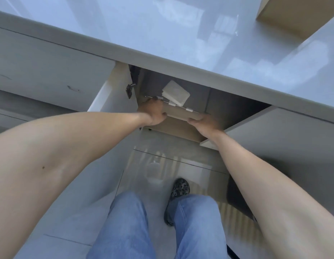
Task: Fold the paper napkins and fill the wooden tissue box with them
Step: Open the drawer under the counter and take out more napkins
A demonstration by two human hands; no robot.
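Under the counter's edge, in an open cabinet, is a light wooden tissue box [181, 114]. My left hand [153, 113] grips its left end and my right hand [205, 124] grips its right end. A stack of white paper napkins [175, 94] lies just behind the box's top edge, partly under the counter overhang. I cannot tell whether the stack rests in the box or on the shelf behind it. Small white clips [189, 109] sit along the box's upper edge.
A glossy pale counter [162, 34] overhangs the cabinet. The left cabinet door [110, 98] stands open, its hinge [129, 89] showing, and a second door [274, 131] is open on the right. A wooden object [293, 14] sits on the counter, far right. My legs and one shoe [178, 191] are on the tiled floor.
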